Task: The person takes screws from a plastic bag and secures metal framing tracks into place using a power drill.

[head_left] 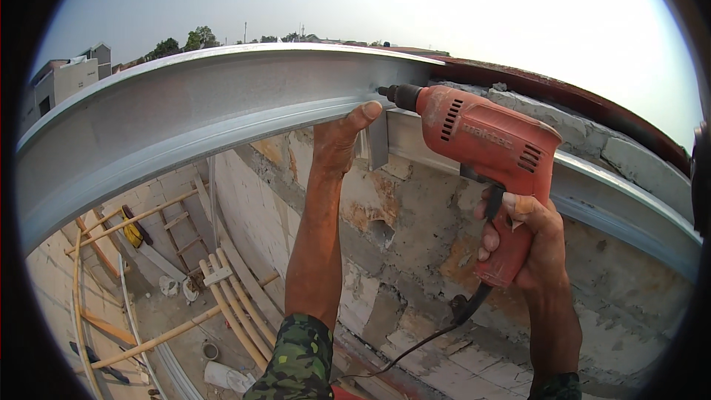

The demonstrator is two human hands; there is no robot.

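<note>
A red corded power drill [485, 133] sits in my right hand [537, 230], with the fingers wrapped round its handle and trigger. Its black chuck [404, 95] points left, and the tip meets the web of a grey metal C-shaped beam [222, 92] near that beam's right end. My left hand [341, 137] grips the beam's lower lip just left of the chuck, thumb on top; the other fingers are mostly hidden. Beside the left hand, a short metal bracket [378, 141] hangs below the beam. Another metal beam [607, 192] runs off to the right behind the drill.
A rough block wall [415, 230] drops away beneath the beams. Far below on the floor [192, 326] stand bamboo poles [233, 304] and a wooden ladder [181, 233]. The drill's black cord [415, 354] trails down to the left. Dark red edging [570, 96] borders the wall's top.
</note>
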